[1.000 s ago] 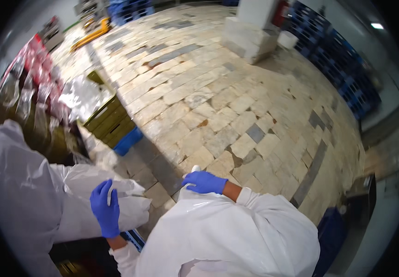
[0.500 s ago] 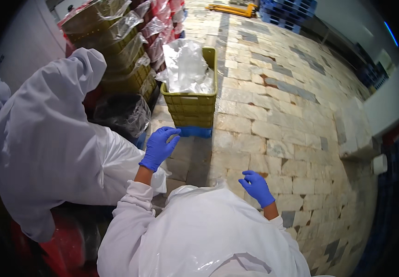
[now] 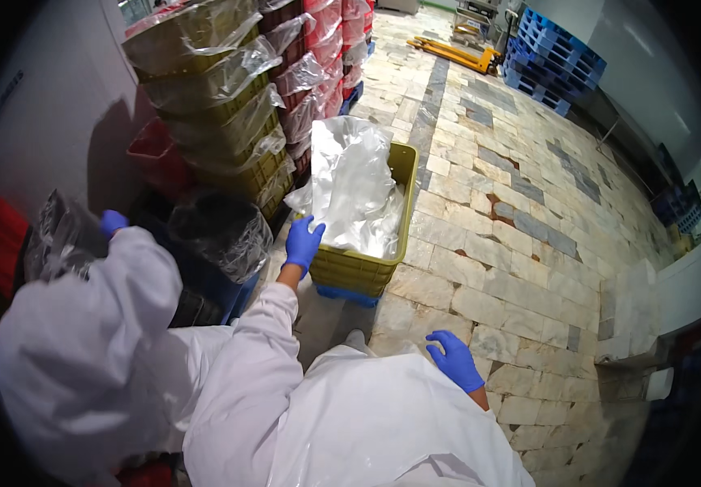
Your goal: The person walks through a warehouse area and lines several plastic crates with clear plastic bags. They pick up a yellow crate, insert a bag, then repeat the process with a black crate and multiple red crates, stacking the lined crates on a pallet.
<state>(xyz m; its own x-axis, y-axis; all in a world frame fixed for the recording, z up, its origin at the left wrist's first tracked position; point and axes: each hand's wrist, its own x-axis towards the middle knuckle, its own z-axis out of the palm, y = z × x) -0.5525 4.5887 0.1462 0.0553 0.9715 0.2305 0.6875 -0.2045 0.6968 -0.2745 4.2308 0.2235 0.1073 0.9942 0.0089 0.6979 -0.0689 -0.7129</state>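
An olive-green crate (image 3: 356,270) stands ahead of me on a blue base (image 3: 347,297). Crumpled clear plastic sheeting (image 3: 350,191) fills it and rises above its rim. At the near left corner of this crate is my left hand (image 3: 303,246), in a blue glove, its fingers apart. It overlaps the corner and the edge of the plastic; whether it touches either I cannot tell. My right hand (image 3: 456,359), also blue-gloved, hangs over the floor to the right of my apron (image 3: 367,414). Its fingers are loosely bent and apart, with nothing in them.
A co-worker in white (image 3: 83,349) bends close on my left, one blue-gloved hand (image 3: 113,221) showing. Behind them rise stacked olive crates (image 3: 229,134) draped in plastic. Dark plastic (image 3: 222,235) lies beside these. A yellow pallet jack (image 3: 456,53) and blue pallets (image 3: 552,61) stand far off.
My left hand has moved forward to the crate's near corner, while my right hand stays low. The crate appears closer. The co-worker has shifted, and their gloved hand now shows.
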